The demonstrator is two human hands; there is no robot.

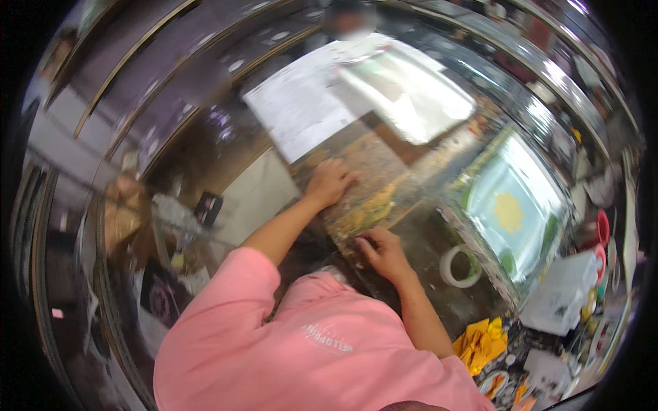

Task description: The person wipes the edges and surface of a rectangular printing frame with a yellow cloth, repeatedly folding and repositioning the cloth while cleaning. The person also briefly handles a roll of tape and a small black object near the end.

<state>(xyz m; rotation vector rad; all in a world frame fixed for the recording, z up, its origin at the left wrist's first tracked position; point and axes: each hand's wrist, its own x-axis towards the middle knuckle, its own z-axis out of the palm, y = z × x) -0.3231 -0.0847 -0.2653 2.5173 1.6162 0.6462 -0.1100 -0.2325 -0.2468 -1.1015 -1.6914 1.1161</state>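
Note:
A paint-stained wooden board [373, 161] lies on the table in front of me. My left hand [330, 181] rests on the board's left edge, fingers loosely bent and holding nothing. At the board's near corner is my right hand [385, 253], its fingers slightly apart and curved toward the edge, with no object visible in them. To the right of that hand, a roll of tape [460, 266] sits on the dark tabletop. A framed printing screen [524, 198] with a yellow shape on its pale mesh stands farther right.
White paper sheets [298, 113] and a shiny plastic-covered sheet [411, 96] cover the table's far part. A crumpled yellow cloth [482, 344] and a translucent plastic container [561, 291] are at the lower right. Long racks [161, 103] run along the far left; a blurred person [351, 20] is beyond the table.

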